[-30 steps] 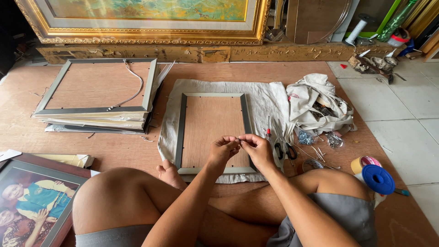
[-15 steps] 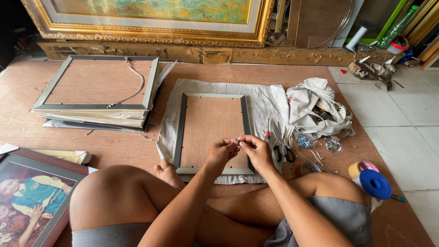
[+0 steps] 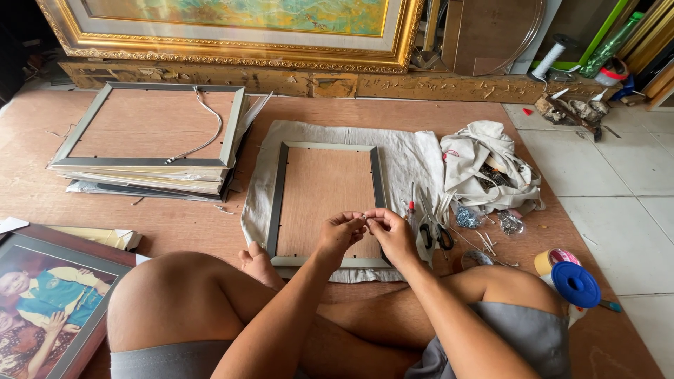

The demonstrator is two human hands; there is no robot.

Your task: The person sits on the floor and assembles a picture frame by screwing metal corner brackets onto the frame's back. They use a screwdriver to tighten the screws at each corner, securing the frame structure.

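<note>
Little has moved since a moment ago: both hands remain joined over the near edge of the frame, the view only drifting slightly downward. Left hand point(image 3: 338, 235) and right hand point(image 3: 391, 235) meet fingertip to fingertip, pinching some tiny item between them; too small to tell what it is, perhaps a bit of wire or a small fastener.

The grey picture frame point(image 3: 324, 203) lies face down on a pale cloth point(image 3: 407, 158), brown backing board up, directly in front of the seated person's crossed legs. Backing appears already set in. No hanging cord is visible on it yet, whereas the top frame of the stack point(image 3: 151, 137) to the left carries a white cord point(image 3: 200, 130) across its back. My judgement: the stack is finished work, this frame partly through its back fitting.

Beside the right hand, scissors point(image 3: 435, 237) and a red-tipped tool point(image 3: 411, 210) lie on the cloth edge. Further right, a crumpled cloth bag point(image 3: 491, 165), small packets of hardware point(image 3: 467, 217), a blue tape roll point(image 3: 576, 284).

Surface: worn brown board flooring, tiled floor beyond on the right. A large gilt-framed painting point(image 3: 239, 28) leans at the back; a framed photograph point(image 3: 42, 302) rests near left.
</note>
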